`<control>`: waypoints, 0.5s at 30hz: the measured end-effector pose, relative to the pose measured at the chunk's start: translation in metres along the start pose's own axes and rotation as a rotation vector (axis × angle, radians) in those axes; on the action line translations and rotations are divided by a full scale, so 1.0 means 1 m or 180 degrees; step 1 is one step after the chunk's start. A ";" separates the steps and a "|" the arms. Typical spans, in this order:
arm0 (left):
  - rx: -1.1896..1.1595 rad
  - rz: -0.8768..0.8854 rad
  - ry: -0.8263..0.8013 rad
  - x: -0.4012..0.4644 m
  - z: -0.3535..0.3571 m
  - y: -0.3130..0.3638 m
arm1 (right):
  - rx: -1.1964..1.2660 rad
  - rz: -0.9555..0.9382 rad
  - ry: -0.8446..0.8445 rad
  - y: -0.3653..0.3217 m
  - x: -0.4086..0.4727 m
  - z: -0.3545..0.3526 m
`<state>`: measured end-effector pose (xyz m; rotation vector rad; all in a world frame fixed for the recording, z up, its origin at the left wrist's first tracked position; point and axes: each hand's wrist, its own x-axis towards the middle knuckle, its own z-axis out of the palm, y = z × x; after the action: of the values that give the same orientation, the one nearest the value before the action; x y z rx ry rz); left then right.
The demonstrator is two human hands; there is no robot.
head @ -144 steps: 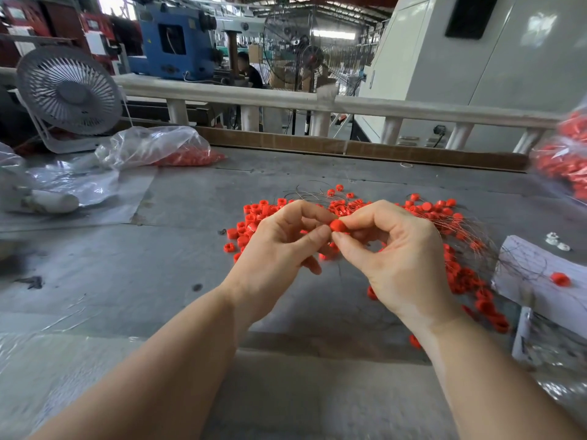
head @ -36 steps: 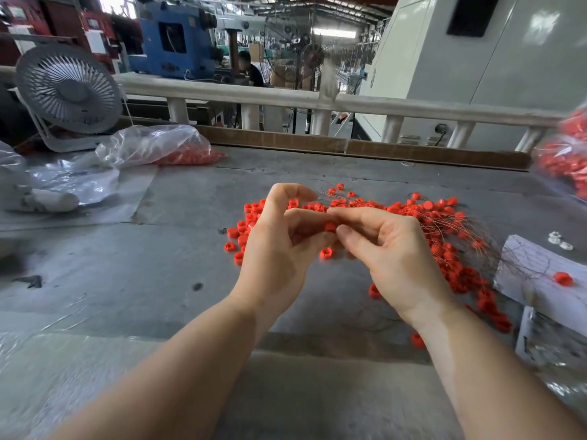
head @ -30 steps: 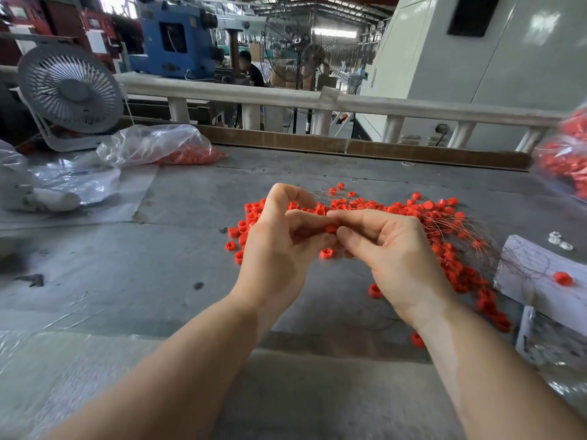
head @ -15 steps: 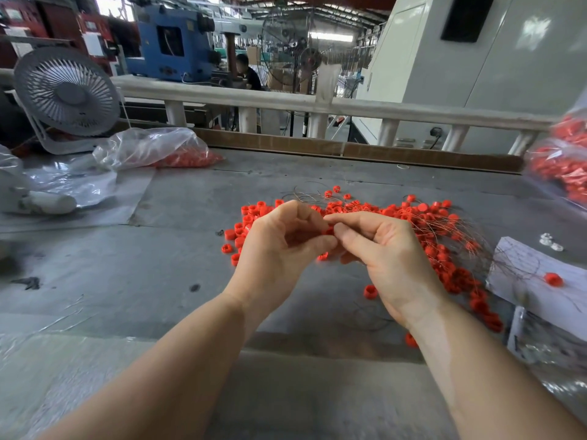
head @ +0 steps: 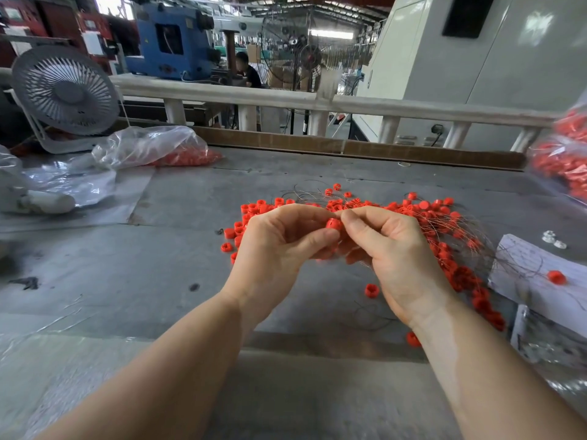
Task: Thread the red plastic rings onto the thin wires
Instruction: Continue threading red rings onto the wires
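Grey worktable (head: 95, 265), near edge cut off by frame. White desk fan (head: 65, 90) far left, clear bag (head: 149, 147) with red parts beside it. Second bag of red parts (head: 565, 160) cropped at right edge, blurred. Loose pile of red rings (head: 438, 223) mid-table, tangled with thin wires (head: 470, 230), partly hidden behind both hands. Left hand (head: 276, 246) and right hand (head: 390, 249) raised over pile, fingertips meeting, both pinching one red ring (head: 333, 223). Wire at the ring probably there, too thin and blurred to confirm.
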<state>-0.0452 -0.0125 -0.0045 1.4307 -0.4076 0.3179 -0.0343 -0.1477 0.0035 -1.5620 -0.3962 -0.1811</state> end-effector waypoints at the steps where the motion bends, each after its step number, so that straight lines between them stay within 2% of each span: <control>1: -0.0002 -0.0001 0.0019 0.000 0.000 0.000 | -0.0023 -0.0025 0.0006 0.000 0.000 0.000; 9: 0.0233 0.0135 0.0243 0.000 -0.002 0.000 | 0.0057 -0.0343 -0.0023 -0.003 -0.002 0.000; 15: 0.0086 0.0189 0.0240 0.000 -0.004 -0.001 | 0.0213 -0.0451 -0.0187 -0.005 -0.003 -0.002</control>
<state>-0.0444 -0.0085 -0.0054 1.4302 -0.3861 0.4256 -0.0385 -0.1506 0.0073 -1.4764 -0.5544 -0.2295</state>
